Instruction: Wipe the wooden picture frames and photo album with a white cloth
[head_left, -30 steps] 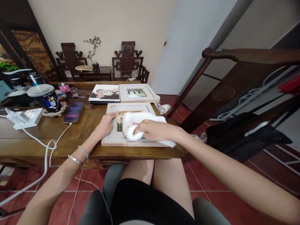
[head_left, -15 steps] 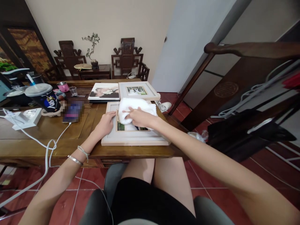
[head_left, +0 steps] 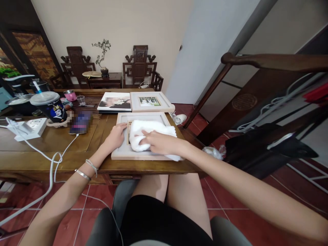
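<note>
A light wood picture frame (head_left: 143, 158) lies flat at the front edge of the wooden table. My left hand (head_left: 117, 136) grips its left side, with the fingertips over the rim. A bunched white towel (head_left: 151, 126) covers most of the photo inside. My right hand (head_left: 160, 142) presses the towel down onto the frame, fingers closed into the cloth. One corner of the towel hangs over the frame's front right rim. Behind it lies a second framed photo (head_left: 150, 101), with a photo panel (head_left: 115, 101) beside it on the left.
On the table's left are a lidded cup with a straw (head_left: 50, 106), a phone (head_left: 80, 122) on a cable, a white power strip (head_left: 30, 129), a pink cup (head_left: 69, 95) and a small glass (head_left: 81, 100). A wooden rack (head_left: 246, 99) with a black bag stands at the right.
My right hand has drawn the towel toward me, from the frame's upper part to its middle and front. My left hand stays on the left side.
</note>
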Motion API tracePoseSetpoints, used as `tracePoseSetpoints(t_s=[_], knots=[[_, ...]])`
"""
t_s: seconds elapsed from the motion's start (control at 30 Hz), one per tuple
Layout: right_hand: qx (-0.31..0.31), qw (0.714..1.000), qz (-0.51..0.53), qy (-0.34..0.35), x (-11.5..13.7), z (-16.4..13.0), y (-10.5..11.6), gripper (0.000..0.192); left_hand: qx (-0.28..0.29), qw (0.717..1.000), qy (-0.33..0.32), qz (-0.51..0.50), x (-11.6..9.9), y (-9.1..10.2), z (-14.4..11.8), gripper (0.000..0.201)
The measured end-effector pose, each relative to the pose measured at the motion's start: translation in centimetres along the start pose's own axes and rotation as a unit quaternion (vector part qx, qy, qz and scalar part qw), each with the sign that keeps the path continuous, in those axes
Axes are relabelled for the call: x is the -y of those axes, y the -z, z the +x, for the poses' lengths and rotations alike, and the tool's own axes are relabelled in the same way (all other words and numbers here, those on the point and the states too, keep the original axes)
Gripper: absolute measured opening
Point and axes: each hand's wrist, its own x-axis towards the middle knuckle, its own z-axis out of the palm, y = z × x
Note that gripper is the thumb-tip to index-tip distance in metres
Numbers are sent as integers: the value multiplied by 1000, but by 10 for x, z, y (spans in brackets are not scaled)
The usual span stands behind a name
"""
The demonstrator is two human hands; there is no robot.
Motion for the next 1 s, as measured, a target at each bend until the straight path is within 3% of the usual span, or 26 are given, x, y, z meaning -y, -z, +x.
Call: tracePoseSetpoints(t_s=[0.1,0.2,0.33,0.53,0.73,0.83,1.0], knots=[[-42,997,-51,-37,-17,30,-14,73,2,1000,-5,-1,1,0,1,59],[-85,993,-64,-57,-33,59,-17,74,0,1000,-16,-2,-1,2,0,58],[-91,991,-65,-69,-41,74,-15,74,-6,999,-36,-10,-5,5,0,59],[-1,999,-17,-40,-26,37,-6,72,1,1000,-2,1,-2,1,0,54],[84,990,88,73,-6,-8,19,59,-1,1000,20,0,4,-5,-1,52],[72,989,103,78,-3,-12,19,57,2,1000,25,0,5,-5,-1,51],[0,999,26,-28,-14,16,-4,64,1,1000,15,-13,5,-5,-2,51]])
